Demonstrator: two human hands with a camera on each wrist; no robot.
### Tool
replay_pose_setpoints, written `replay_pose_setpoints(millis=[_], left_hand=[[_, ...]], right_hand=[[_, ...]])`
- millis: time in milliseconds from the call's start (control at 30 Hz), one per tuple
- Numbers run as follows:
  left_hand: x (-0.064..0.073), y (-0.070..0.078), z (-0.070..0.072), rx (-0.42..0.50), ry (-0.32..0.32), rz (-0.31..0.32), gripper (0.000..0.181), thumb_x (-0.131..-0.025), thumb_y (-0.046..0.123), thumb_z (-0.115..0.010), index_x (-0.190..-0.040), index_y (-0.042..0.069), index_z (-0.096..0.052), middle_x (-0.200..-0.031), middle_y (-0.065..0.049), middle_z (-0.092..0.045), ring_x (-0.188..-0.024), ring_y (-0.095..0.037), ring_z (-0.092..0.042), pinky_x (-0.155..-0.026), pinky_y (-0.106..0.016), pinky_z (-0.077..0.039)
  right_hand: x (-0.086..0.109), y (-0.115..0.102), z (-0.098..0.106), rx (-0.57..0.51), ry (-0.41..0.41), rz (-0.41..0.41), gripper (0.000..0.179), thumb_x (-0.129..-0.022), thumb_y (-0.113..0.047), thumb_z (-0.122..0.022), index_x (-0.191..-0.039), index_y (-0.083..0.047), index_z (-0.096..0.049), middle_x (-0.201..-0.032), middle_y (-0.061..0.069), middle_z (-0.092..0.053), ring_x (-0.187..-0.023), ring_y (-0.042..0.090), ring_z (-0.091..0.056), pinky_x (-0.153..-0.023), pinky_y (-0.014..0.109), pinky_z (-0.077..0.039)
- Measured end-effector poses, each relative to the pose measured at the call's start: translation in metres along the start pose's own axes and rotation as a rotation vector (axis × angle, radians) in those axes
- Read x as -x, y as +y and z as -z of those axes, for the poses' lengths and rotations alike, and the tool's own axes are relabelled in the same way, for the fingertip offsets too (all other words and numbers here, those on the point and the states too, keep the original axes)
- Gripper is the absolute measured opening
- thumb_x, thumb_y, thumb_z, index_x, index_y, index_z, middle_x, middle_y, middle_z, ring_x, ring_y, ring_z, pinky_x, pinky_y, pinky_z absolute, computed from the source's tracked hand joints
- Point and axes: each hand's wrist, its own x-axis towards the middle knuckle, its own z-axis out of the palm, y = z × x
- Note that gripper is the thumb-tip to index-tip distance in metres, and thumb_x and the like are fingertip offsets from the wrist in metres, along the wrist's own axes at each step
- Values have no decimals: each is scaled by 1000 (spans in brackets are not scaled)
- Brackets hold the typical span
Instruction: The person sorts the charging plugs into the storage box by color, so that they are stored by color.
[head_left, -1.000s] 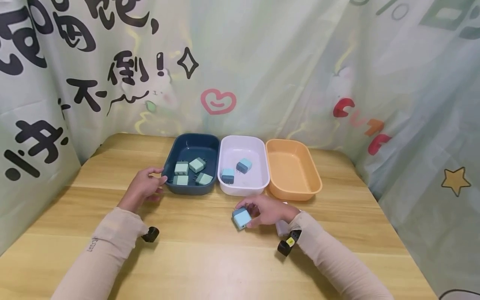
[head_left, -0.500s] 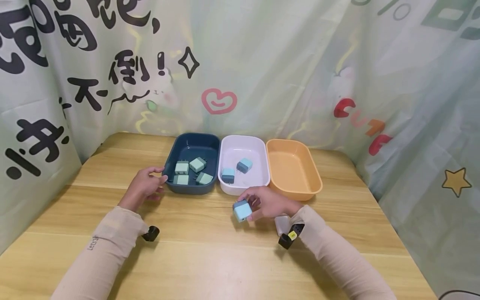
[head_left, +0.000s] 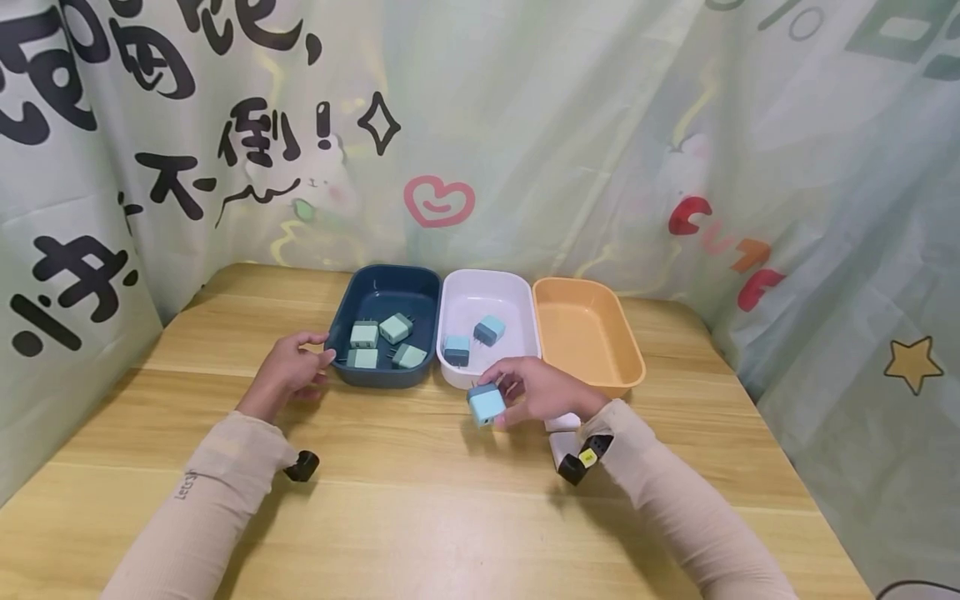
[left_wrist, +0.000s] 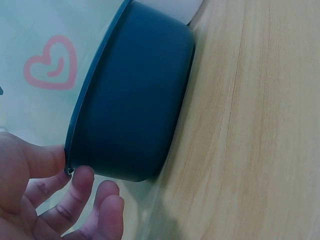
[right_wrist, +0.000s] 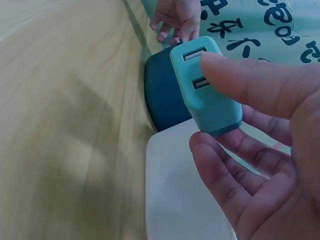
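My right hand (head_left: pixel 536 390) pinches a blue USB wall charger (head_left: pixel 487 406) between thumb and fingers, raised just in front of the white tray (head_left: pixel 487 381). In the right wrist view the charger (right_wrist: pixel 212 95) turns its two USB ports toward the camera, the thumb lying across them. My left hand (head_left: pixel 288 367) holds the near left corner of the dark blue tray (head_left: pixel 382 379), thumb and fingertips at its rim, as the left wrist view shows on the tray's outer wall (left_wrist: pixel 132 95). Several pale green chargers (head_left: pixel 364 334) lie in that tray. Two blue chargers (head_left: pixel 489 330) lie in the white one.
An orange tray (head_left: pixel 588 333) stands against the white tray's right side. Two whitish blocks (head_left: pixel 562 448) lie on the wooden table (head_left: pixel 420 517) under my right wrist, partly covered. A printed cloth (head_left: pixel 540 150) hangs behind the table and at both sides.
My right hand has lifted the blue charger off the table and carried it forward toward the white tray. The whitish blocks under the wrist show more. My left hand has stayed at the dark blue tray.
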Motion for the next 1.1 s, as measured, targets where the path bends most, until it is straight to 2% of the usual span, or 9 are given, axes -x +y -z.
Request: replay_pose_setpoints(millis=[200, 467, 633, 900, 1100], left_hand=[[-3, 1, 0, -1, 0, -10, 52, -100, 19, -54, -148, 8, -38, -125, -22, -53, -87, -26, -61, -67, -37, -56], [-3, 5, 0, 0, -5, 3, 52, -101, 20, -54, -149, 9, -37, -121, -20, -54, -89, -27, -61, -70, -38, -56], [-3, 6, 0, 10, -4, -4, 52, -101, 19, -54, -148, 9, -37, -125, -21, -53, -89, -27, -61, -70, -38, -56], [0, 3, 0, 11, 4, 30, 52, -100, 18, -53, -149, 10, -37, -127, -20, -52, -88, -29, -59, -68, -37, -56], [-1, 2, -1, 27, 12, 17, 52, -100, 17, -55, -148, 10, -39, -114, -18, -56, -86, -26, -61, -68, -37, -56]], right_hand=[[-4, 0, 9, 18, 40, -13, 45, -75, -8, -83, -116, -6, -63, -99, 7, -63, -85, 20, -63, -81, 34, -54], [-9, 0, 21, -45, 106, -58, 46, -74, -3, -82, -117, -5, -63, -104, 9, -62, -89, 25, -62, -84, 38, -53], [-15, 3, 27, -55, 124, -49, 47, -74, -1, -82, -117, -1, -62, -104, 11, -62, -87, 26, -62, -84, 39, -53], [-26, 7, 33, -8, 118, -114, 47, -75, -5, -82, -118, -3, -63, -106, 9, -61, -88, 23, -62, -85, 36, -53], [-35, 13, 40, -5, 143, -142, 46, -75, -2, -82, -116, -2, -62, -108, 10, -60, -88, 23, -62, -86, 36, -52]])
